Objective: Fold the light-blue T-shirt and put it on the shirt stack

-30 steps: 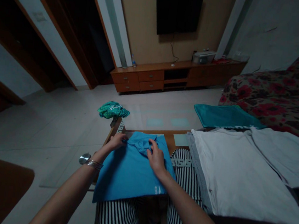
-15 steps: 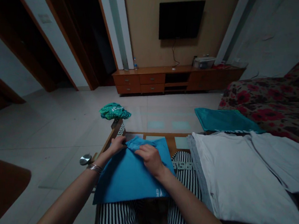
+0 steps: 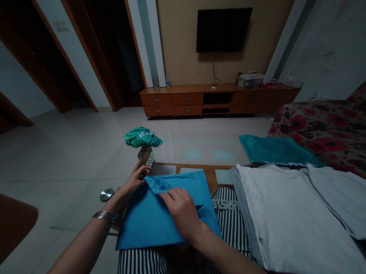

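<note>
At lower centre, the right hand (image 3: 180,213) is pressing flat, fingers together, on the blue shirt (image 3: 148,220) lying over the striped lap (image 3: 143,268), while the left hand (image 3: 135,182) is pinching the shirt's upper-left edge. Right of it, white garments (image 3: 288,218) are lying spread, and farther up a TV cabinet (image 3: 213,98) is standing under a wall television (image 3: 222,28).

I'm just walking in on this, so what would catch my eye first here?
First, the blue shirt low in the middle, lying over striped cloth, with the left hand pinching its far left corner and the right hand flat on a fold. To the right lies a big white garment. A dark TV hangs on the far wall.
</note>
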Motion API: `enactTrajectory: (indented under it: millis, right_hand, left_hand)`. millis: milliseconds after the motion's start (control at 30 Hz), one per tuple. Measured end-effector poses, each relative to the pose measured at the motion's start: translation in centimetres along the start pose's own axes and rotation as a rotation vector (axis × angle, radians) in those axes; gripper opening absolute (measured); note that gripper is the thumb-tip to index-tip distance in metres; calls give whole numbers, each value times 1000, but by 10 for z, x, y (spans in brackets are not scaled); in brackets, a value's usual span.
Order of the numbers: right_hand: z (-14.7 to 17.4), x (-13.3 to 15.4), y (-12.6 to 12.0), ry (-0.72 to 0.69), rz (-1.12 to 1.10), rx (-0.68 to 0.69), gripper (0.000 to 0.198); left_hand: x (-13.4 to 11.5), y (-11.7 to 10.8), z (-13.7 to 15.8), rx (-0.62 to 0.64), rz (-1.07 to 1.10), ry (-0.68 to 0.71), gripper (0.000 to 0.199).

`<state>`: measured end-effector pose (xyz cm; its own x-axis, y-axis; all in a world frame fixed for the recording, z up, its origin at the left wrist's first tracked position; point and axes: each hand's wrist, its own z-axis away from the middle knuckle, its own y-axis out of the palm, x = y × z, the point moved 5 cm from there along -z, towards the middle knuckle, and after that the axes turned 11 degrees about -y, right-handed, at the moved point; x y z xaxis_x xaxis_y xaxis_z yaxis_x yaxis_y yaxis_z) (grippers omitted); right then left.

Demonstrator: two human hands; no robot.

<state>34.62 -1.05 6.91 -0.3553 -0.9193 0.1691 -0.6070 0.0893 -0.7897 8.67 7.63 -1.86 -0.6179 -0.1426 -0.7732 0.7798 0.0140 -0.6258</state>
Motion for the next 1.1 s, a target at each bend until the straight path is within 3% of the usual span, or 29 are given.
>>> enactTrajectory:
  millis: [133, 267, 400, 500, 567, 700, 833, 933, 1100]
  right_hand:
    - [-2, -3, -16, 96, 71, 2, 19]
    - [-2, -1, -25, 129, 100, 20, 16]
    - [-1, -4, -36, 170, 82, 13, 19]
    - [-3, -22, -39, 204, 29, -24, 14]
    - [-5, -48, -31, 260, -51, -20, 12]
    - [0, -122, 8, 520, -235, 56, 14]
    - [17, -179, 48, 729, -243, 126, 16]
    - [30, -195, 67, 798, -226, 171, 17]
    - [34, -193, 76, 747, -148, 206, 19]
  left_hand:
    - [-24, -11, 5, 160, -9, -16, 59]
    - [-34, -19, 10, 314, -61, -21, 42]
    - [-37, -27, 10, 381, -102, -24, 25]
    - [-40, -33, 7, 393, -69, -6, 24]
    - [-37, -32, 1, 392, -45, -51, 28]
    - [-18, -16, -26, 364, -125, -166, 37]
    - [-3, 1, -59, 315, -246, -190, 42]
    - [5, 1, -71, 311, -268, -199, 43]
    - [24, -15, -70, 306, -324, -209, 34]
